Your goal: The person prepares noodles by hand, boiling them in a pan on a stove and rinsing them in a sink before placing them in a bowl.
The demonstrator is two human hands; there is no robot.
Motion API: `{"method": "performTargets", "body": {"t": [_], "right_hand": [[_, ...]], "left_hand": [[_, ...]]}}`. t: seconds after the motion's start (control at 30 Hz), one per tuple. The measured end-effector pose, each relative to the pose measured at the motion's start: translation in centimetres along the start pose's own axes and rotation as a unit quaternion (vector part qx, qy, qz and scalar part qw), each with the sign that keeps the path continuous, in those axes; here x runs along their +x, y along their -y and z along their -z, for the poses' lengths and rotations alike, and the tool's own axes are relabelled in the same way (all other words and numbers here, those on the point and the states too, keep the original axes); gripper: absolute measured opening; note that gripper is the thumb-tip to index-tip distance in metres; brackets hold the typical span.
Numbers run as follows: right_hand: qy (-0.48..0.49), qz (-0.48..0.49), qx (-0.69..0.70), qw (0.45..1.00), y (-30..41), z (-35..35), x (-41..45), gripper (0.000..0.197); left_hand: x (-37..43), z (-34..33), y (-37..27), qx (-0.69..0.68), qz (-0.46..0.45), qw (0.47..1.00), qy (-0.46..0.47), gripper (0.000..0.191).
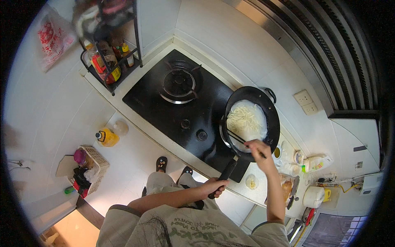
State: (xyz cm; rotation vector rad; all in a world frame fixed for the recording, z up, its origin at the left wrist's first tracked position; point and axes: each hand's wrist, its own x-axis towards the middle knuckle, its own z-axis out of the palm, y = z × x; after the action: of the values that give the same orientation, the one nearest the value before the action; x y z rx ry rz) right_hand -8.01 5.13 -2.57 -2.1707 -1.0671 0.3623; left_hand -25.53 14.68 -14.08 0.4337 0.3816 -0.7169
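Observation:
A black wok sits over the right burner of a black glass gas hob. Pale noodles lie in whitish, foamy liquid inside it. My left hand grips the wok's long black handle. Over the near side of the wok, my right hand holds a pair of dark chopsticks, their tips at the noodles' edge. The left burner has nothing on it. Two control knobs are on the hob's front part.
A black rack with sauce bottles stands left of the hob. Right of the wok are a small bowl, a cleaver on a board and several containers. A yellow oil bottle and a full basket stand on the floor.

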Motion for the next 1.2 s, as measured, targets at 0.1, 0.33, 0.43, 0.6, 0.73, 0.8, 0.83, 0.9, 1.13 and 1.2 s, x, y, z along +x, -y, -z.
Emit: {"method": "performTargets", "body": {"t": [0.1,0.33,0.43,0.6,0.73,0.8,0.83,0.9,1.13,1.2], "right_hand": [[0.058,0.014,-0.089,0.994,0.9,-0.8,0.4,0.013],[0.059,0.116,-0.272,0.953,-7.2,1.3,1.7,0.008],[0.066,0.121,-0.308,0.941,-8.7,3.1,2.3,0.01],[-0.029,0.13,-0.385,0.913,-10.7,5.9,1.8,0.011],[-0.09,0.065,-0.332,0.937,-9.3,7.5,-0.2,0.011],[-0.149,0.032,-0.247,0.957,-7.4,7.7,-1.5,0.009],[-0.159,0.03,-0.245,0.956,-6.5,7.4,-2.3,0.009],[-0.314,-0.049,-0.048,0.947,-5.6,6.2,-4.5,0.019],[-0.706,-0.182,0.346,0.59,-5.1,-1.1,-14.7,0.034],[-0.725,-0.198,0.386,0.534,-3.8,-1.8,-14.6,0.035]], "left_hand": [[0.1,-0.1,0.0,-0.01,-0.001,1.0,-0.002,0.026],[-0.7,-0.8,-0.7,0.046,0.003,0.999,-0.018,0.027],[-0.4,-0.5,-0.3,0.03,-0.003,0.999,-0.027,0.028],[-0.6,-1.1,-0.4,0.042,0.019,0.998,-0.048,0.031],[0.1,-0.6,-0.2,0.033,0.028,0.998,-0.036,0.03],[0.4,-0.2,0.1,0.031,0.032,0.999,-0.03,0.029],[0.2,-0.2,0.0,0.035,0.031,0.998,-0.039,0.029],[-0.2,-0.1,-0.6,0.047,0.032,0.997,-0.053,0.029],[-0.6,-1.0,-1.0,0.049,0.032,0.998,-0.032,0.022],[-0.5,-0.2,-0.6,0.033,0.039,0.998,-0.033,0.023]]}}
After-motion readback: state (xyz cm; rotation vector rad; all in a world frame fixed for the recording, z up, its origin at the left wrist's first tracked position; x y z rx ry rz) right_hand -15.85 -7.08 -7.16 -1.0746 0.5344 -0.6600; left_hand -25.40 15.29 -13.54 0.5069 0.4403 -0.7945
